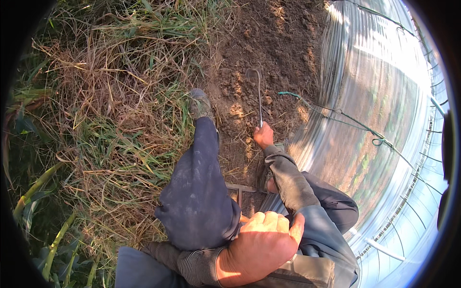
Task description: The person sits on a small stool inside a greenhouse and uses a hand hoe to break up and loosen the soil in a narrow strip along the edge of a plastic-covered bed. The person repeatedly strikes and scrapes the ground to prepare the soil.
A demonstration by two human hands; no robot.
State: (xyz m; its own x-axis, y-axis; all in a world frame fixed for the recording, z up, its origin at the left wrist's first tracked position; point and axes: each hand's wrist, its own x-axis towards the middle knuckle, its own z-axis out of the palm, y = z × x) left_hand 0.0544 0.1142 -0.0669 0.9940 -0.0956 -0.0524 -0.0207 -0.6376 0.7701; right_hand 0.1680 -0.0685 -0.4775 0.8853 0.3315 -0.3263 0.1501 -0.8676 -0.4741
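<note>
My right hand is closed around the near end of a small metal hand hoe. The hoe's thin shaft runs away from me, and its bent, blurred head is over loose brown soil. Close to the camera, my left hand is held before my body with its back towards me. Its fingers curl away from view, so whether anything is in them is hidden. My bent legs in dark trousers straddle the soil strip, with one dirty shoe beside the grass.
Clear plastic sheeting of a tunnel greenhouse rises on the right. A green rope crosses it, its loose end lying over the soil. Dry and green grass covers the left side. Part of a frame shows between my legs.
</note>
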